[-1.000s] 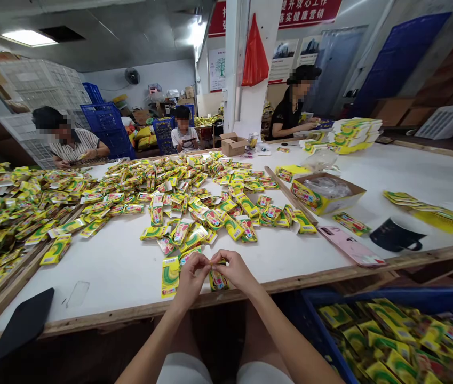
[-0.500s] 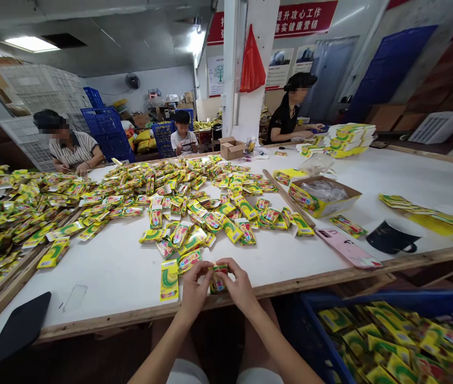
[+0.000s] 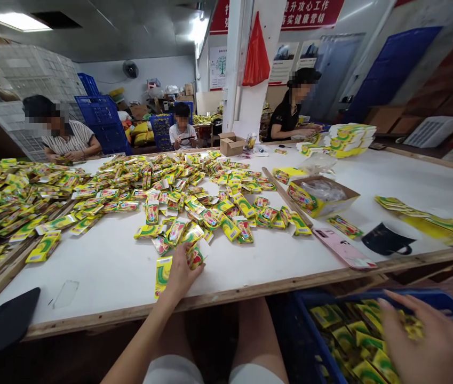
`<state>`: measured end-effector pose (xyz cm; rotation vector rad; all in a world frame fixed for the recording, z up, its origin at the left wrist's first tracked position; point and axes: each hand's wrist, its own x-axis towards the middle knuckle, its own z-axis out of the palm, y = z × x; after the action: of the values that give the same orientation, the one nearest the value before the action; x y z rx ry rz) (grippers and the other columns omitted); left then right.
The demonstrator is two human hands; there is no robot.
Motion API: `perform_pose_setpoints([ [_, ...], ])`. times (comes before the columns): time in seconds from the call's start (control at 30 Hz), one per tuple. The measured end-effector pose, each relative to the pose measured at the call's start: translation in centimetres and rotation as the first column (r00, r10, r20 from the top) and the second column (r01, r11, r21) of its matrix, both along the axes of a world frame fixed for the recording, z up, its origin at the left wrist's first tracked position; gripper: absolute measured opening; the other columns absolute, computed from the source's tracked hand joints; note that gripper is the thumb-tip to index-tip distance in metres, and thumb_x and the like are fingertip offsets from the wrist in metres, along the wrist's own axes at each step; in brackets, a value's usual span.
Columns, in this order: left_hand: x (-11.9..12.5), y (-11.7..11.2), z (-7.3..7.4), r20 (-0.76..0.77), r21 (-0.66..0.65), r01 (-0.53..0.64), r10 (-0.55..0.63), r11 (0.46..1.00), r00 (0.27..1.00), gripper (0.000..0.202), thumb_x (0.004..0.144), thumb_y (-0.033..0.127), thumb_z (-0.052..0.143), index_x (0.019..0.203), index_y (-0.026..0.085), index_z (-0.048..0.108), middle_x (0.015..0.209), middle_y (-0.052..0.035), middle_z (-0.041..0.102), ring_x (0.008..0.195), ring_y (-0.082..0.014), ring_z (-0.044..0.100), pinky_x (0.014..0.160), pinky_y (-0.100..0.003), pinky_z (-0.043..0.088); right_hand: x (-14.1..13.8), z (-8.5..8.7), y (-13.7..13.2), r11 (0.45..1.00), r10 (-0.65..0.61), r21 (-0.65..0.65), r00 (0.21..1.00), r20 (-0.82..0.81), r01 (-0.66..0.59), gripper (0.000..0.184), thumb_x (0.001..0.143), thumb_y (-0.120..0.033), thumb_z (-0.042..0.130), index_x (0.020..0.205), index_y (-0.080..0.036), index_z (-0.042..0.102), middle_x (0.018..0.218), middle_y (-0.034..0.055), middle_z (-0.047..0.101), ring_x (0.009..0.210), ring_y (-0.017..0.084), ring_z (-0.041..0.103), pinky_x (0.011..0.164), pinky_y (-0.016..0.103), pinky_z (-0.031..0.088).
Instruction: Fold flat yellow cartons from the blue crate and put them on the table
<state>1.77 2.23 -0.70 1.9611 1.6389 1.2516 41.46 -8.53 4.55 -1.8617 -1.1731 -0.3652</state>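
Observation:
My left hand (image 3: 180, 273) rests on the white table (image 3: 110, 266) near its front edge, fingers closed on a yellow-green packet (image 3: 195, 257). A flat yellow card (image 3: 163, 274) lies just left of that hand. My right hand (image 3: 426, 336) hovers over the blue crate (image 3: 310, 320) at the lower right, fingers spread and blurred, with nothing visibly in it. The crate holds several yellow-green packets (image 3: 354, 341). A wide heap of the same packets (image 3: 178, 197) covers the table's middle and left.
A pink phone (image 3: 344, 248) and a black cup (image 3: 386, 241) lie near the right front edge. An open cardboard box (image 3: 324, 194) stands behind them. A black object (image 3: 4, 325) sits at the left front corner. Three people work at the far side.
Both hands held one packet together at the table edge. Now my right hand has swung down over the blue crate, and my left hand has reached forward onto a packet on the table.

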Motion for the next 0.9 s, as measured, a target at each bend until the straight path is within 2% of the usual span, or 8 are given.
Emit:
perform_pose_setpoints([
  [0.1,3.4,-1.1,0.2,0.217,0.002,0.011,-0.011,1.0,0.976,0.063,0.066,0.028,0.075,0.118,0.021,0.04,0.108,-0.0071,0.05,0.1,-0.0233,0.055,0.088,-0.039,0.046,-8.0,-1.3,1.8,0.944,0.301,-0.014,0.882,-0.362,-0.328,0.038,0.081,-0.053,0.051,0.098,-0.02,0.061,0.095,0.0113,0.066,0.086,0.028,0.063,0.08,0.044,0.049],
  [0.17,5.3,-1.7,-0.1,0.337,0.001,0.053,-0.05,0.999,0.94,0.066,0.064,0.027,0.078,0.117,0.021,0.039,0.109,-0.0073,0.048,0.102,-0.0235,0.054,0.089,-0.038,0.045,-14.4,-2.7,3.8,0.773,0.569,0.077,0.634,-0.525,-0.63,0.034,0.082,-0.044,0.055,0.107,-0.021,0.056,0.105,0.0102,0.065,0.093,0.024,0.063,0.081,0.038,0.052],
  [0.23,6.1,-2.2,-0.8,0.418,-0.02,0.099,-0.081,0.995,0.905,0.065,0.064,0.025,0.077,0.117,0.021,0.039,0.113,-0.0086,0.048,0.105,-0.024,0.053,0.091,-0.038,0.044,-19.4,-4.0,5.7,0.642,0.687,0.195,0.444,-0.576,-0.741,0.032,0.083,-0.037,0.057,0.112,-0.022,0.052,0.108,0.0089,0.064,0.096,0.022,0.063,0.082,0.034,0.052],
  [0.3,6.0,-2.4,-1.3,0.494,-0.051,0.164,-0.117,0.985,0.861,0.062,0.068,0.023,0.074,0.118,0.022,0.037,0.114,-0.009,0.049,0.105,-0.023,0.055,0.09,-0.037,0.044,-22.0,-4.8,7.2,0.596,0.721,0.268,0.359,-0.593,-0.757,0.029,0.084,-0.032,0.056,0.111,-0.022,0.05,0.104,0.0078,0.065,0.093,0.021,0.064,0.08,0.033,0.053],
  [0.43,4.1,-2.7,-1.3,0.587,-0.069,0.298,-0.203,0.952,0.784,0.043,0.082,0.026,0.06,0.118,0.023,0.037,0.105,-0.0056,0.059,0.094,-0.0188,0.06,0.084,-0.033,0.047,-22.2,-5.5,8.7,0.544,0.753,0.283,0.311,-0.579,-0.79,0.024,0.086,-0.029,0.053,0.108,-0.021,0.052,0.1,0.0067,0.067,0.091,0.02,0.064,0.081,0.032,0.052],
  [0.57,2.8,-2.4,-0.6,0.512,-0.113,0.322,-0.222,0.94,0.83,0.016,0.086,0.03,0.055,0.096,0.019,0.058,0.089,-0.0035,0.064,0.081,-0.0177,0.061,0.074,-0.029,0.047,-21.5,-5.2,9.6,0.453,0.791,0.172,0.305,-0.531,-0.875,0.015,0.087,-0.03,0.05,0.09,-0.02,0.061,0.085,0.0034,0.067,0.078,0.018,0.063,0.074,0.029,0.05],
  [0.77,2.5,-1.1,-0.3,0.587,-0.015,0.244,-0.189,0.97,0.787,0.022,0.082,0.029,0.061,0.103,0.021,0.062,0.098,-0.0057,0.066,0.093,-0.0201,0.062,0.082,-0.032,0.049,-22.0,-4.6,11.2,0.5,0.804,0.217,0.355,-0.478,-0.838,0.013,0.086,-0.029,0.053,0.091,-0.02,0.062,0.086,0.0045,0.066,0.081,0.019,0.062,0.076,0.031,0.051],
  [0.9,2.4,-1.4,-0.3,0.564,-0.036,0.266,-0.2,0.963,0.801,0.016,0.082,0.03,0.061,0.093,0.019,0.065,0.097,-0.0073,0.067,0.094,-0.021,0.063,0.084,-0.033,0.049,-22.0,-4.5,10.7,0.414,0.843,0.22,0.282,-0.458,-0.883,0.013,0.086,-0.026,0.054,0.092,-0.021,0.065,0.091,0.005,0.067,0.087,0.019,0.063,0.076,0.031,0.052],
])
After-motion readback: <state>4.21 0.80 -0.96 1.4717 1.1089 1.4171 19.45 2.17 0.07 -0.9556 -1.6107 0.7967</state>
